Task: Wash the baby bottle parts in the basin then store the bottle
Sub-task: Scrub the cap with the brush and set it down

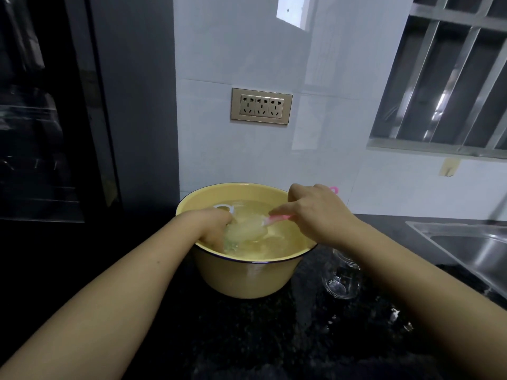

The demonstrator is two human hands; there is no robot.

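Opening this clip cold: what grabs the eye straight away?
A yellow basin of water sits mid-frame on the dark counter, the left hand holding a clear part underwater and the right hand gripping a pink brush over it. A clear bottle sits on the counter just right of the basin.

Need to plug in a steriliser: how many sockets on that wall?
3: left socket, middle socket, right socket, side by side in one plate above the basin. None seem hidden.
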